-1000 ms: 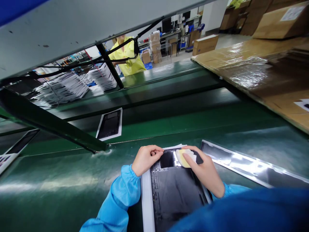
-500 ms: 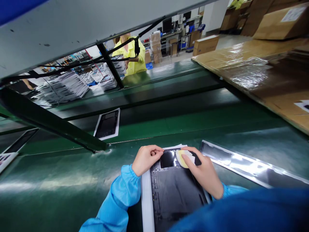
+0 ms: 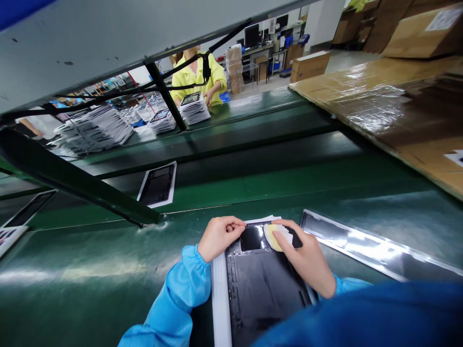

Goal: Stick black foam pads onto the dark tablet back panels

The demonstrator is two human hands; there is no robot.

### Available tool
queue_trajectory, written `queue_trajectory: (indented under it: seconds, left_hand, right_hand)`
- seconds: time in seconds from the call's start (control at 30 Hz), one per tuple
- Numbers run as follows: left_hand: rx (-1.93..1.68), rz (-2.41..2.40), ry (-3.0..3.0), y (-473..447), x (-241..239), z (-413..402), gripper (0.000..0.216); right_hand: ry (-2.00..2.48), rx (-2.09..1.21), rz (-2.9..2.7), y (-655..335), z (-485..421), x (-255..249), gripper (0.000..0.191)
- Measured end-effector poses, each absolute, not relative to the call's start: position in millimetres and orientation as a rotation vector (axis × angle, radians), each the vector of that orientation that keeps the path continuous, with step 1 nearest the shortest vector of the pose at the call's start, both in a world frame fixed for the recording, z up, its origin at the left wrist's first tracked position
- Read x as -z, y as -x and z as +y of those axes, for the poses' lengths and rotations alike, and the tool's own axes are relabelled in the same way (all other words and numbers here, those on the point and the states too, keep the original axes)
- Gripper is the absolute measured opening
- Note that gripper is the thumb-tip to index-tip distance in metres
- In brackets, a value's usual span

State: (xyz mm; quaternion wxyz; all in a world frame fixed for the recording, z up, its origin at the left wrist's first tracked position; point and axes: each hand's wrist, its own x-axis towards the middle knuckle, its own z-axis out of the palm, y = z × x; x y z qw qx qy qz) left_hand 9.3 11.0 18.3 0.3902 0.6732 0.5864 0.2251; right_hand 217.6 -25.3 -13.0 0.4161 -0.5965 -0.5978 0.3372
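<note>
A dark flat panel (image 3: 264,284) with a white border strip lies on the green belt right in front of me. My left hand (image 3: 219,237) is curled shut, its fingertips pinched on the panel's top left edge. My right hand (image 3: 307,258) presses a pale yellow pad (image 3: 274,234) onto the glossy black patch (image 3: 253,237) near the panel's top edge, fingers closed over the pad. Both my sleeves are light blue.
A shiny silver strip (image 3: 372,248) lies to the right. Another white-framed panel (image 3: 157,185) rides the belt (image 3: 90,274) further back, one more (image 3: 21,217) at far left. A dark metal bar (image 3: 72,185) crosses overhead. A person in yellow (image 3: 197,74) handles stacked panels (image 3: 194,108). Wrapped cardboard (image 3: 398,101) sits right.
My hands have barely moved. The panel on the belt drifted left. The person in yellow stepped right and set a stack of panels on the far ledge.
</note>
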Motion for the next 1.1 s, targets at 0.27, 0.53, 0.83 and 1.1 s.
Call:
queue_trajectory:
  seconds: [0.27,0.53,0.83,1.1]
  left_hand:
    - [-0.577,1.5,-1.726,-9.6,-17.5,11.4,0.027]
    - [-0.581,1.488,-1.729,-10.0,-18.0,10.7,0.026]
    - [-0.553,1.502,-1.757,-9.0,-19.1,11.3,0.026]
    - [-0.495,1.527,-1.875,-7.6,-18.8,9.7,0.023]
  right_hand:
    - [1.489,-0.838,-1.517,-216.6,-25.4,12.2,0.029]
    - [1.492,-0.814,-1.528,-216.6,-25.2,10.5,0.028]
    - [1.493,-0.782,-1.577,-217.1,-25.9,12.7,0.027]
    - [1.481,-0.745,-1.619,-216.7,-26.0,17.3,0.027]
